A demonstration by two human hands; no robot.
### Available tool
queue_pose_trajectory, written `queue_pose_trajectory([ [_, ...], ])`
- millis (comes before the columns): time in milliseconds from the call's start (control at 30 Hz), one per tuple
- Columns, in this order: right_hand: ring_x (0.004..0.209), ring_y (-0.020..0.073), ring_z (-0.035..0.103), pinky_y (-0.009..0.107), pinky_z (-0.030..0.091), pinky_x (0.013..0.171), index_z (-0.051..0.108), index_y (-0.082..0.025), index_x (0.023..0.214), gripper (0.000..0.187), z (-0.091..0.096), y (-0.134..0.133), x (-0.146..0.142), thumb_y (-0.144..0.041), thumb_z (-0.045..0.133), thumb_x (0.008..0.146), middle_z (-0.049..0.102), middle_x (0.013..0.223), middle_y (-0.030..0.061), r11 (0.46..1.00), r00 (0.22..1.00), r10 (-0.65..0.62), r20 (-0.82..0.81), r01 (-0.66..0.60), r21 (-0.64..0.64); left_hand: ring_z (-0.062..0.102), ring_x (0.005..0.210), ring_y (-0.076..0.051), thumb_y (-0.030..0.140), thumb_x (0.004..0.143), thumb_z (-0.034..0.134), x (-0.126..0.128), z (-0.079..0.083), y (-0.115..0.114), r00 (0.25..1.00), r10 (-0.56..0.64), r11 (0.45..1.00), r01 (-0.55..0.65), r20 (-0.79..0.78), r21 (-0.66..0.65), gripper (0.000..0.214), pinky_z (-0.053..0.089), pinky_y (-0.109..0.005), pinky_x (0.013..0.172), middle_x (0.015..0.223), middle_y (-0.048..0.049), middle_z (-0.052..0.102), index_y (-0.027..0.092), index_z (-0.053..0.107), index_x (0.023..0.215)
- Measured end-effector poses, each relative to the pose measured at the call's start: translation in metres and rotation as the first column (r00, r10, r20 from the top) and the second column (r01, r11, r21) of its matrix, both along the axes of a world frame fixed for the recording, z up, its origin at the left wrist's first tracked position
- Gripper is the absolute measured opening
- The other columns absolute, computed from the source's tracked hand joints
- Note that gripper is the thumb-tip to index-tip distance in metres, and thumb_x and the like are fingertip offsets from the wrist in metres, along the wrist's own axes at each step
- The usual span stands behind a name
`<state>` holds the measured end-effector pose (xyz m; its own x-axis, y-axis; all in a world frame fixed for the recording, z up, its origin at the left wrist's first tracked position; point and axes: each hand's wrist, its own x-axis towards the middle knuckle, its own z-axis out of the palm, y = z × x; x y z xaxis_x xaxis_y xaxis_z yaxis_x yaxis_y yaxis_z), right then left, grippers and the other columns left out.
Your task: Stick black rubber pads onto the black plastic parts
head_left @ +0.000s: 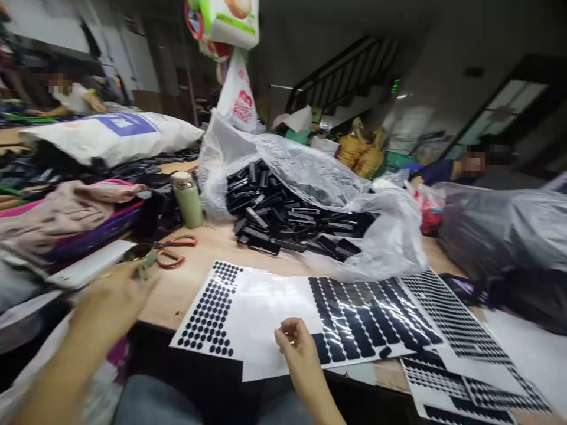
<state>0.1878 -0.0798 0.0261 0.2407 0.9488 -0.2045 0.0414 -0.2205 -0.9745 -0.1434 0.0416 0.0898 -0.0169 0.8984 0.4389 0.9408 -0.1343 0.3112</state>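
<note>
Over the sticker sheets, my right hand (302, 353) has its fingers curled toward the thumb; whatever they may pinch is too small to make out. Beneath it lies a white sheet (341, 316) with rows of black rounded stickers, its left part bare. A second sheet (208, 316) with small black round stickers shows to the left. My left hand (113, 298) is smeared by motion beside a small greenish object (146, 265), and I cannot tell if it grips it. Just beyond are red-handled scissors (175, 251).
An open clear plastic bag (390, 236) spills black plastic pieces (283, 215) at the table's middle. A green bottle (188, 200) stands left of it. More sticker sheets (465, 336) lie right, near a grey bag (505, 224). Two people work in the background.
</note>
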Motion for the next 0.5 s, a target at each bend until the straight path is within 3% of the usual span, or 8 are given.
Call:
queue_pose_trajectory([
  [33, 0.07, 0.0143, 0.05, 0.028, 0.042, 0.065, 0.054, -0.019, 0.083, 0.023, 0.0, -0.001, 0.004, -0.041, 0.057, 0.075, 0.057, 0.08, 0.002, 1.0, 1.0, -0.004, 0.027, 0.004, -0.01, 0.057, 0.1, -0.03, 0.043, 0.078, 0.047, 0.04, -0.005, 0.026, 0.991, -0.126, 0.992, 0.126, -0.038, 0.01, 0.042, 0.042, -0.043, 0.09, 0.105, -0.0148, 0.064, 0.014, 0.058, 0.107],
  [67, 0.068, 0.0138, 0.049, 0.027, 0.041, 0.064, 0.054, -0.019, 0.081, 0.021, -0.001, -0.003, 0.008, -0.04, 0.056, 0.076, 0.056, 0.079, 0.0017, 1.0, 0.998, -0.007, 0.055, 0.008, -0.02, 0.056, 0.105, -0.029, 0.039, 0.08, 0.044, 0.081, -0.011, 0.05, 0.958, -0.278, 0.961, 0.276, -0.074, -0.028, 0.04, 0.041, -0.041, 0.093, 0.108, -0.0156, 0.063, 0.012, 0.059, 0.106],
  [133, 0.066, 0.0132, 0.047, 0.026, 0.04, 0.063, 0.053, -0.019, 0.076, 0.019, -0.002, -0.008, 0.016, -0.038, 0.054, 0.077, 0.055, 0.076, 0.0009, 0.999, 0.995, -0.017, 0.103, 0.021, -0.04, 0.057, 0.103, -0.022, 0.026, 0.08, 0.043, 0.152, -0.025, 0.091, 0.873, -0.478, 0.877, 0.469, -0.097, -0.108, 0.03, 0.042, -0.032, 0.093, 0.108, -0.0109, 0.065, 0.015, 0.063, 0.099],
  [233, 0.066, 0.014, 0.047, 0.027, 0.039, 0.063, 0.051, -0.019, 0.072, 0.018, -0.001, -0.015, 0.026, -0.035, 0.053, 0.078, 0.054, 0.073, 0.0007, 0.995, 0.99, -0.035, 0.14, 0.047, -0.084, 0.058, 0.099, -0.026, 0.011, 0.074, 0.044, 0.213, -0.052, 0.133, 0.811, -0.574, 0.814, 0.55, -0.111, -0.187, 0.027, 0.044, -0.037, 0.086, 0.1, -0.0138, 0.067, 0.013, 0.067, 0.088],
  [367, 0.066, 0.0152, 0.051, 0.028, 0.041, 0.063, 0.052, -0.02, 0.074, 0.015, 0.006, 0.003, 0.021, -0.033, 0.051, 0.079, 0.057, 0.075, 0.0011, 0.997, 0.98, -0.002, 0.198, 0.018, -0.08, 0.054, 0.101, -0.034, 0.005, 0.076, 0.038, 0.222, -0.074, 0.159, 0.844, -0.527, 0.842, 0.504, -0.097, -0.192, 0.028, 0.042, -0.048, 0.083, 0.092, -0.0229, 0.064, 0.009, 0.066, 0.074],
  [500, 0.077, 0.0166, 0.056, 0.029, 0.043, 0.071, 0.056, -0.02, 0.077, 0.006, 0.006, 0.069, -0.014, -0.024, 0.052, 0.079, 0.061, 0.083, 0.0028, 0.973, 0.896, 0.211, 0.391, -0.232, 0.006, 0.044, 0.116, -0.033, 0.016, 0.078, 0.045, 0.199, -0.068, 0.158, 0.853, -0.516, 0.851, 0.502, -0.071, -0.15, 0.018, 0.036, -0.048, 0.093, 0.116, -0.021, 0.056, 0.012, 0.063, 0.078],
])
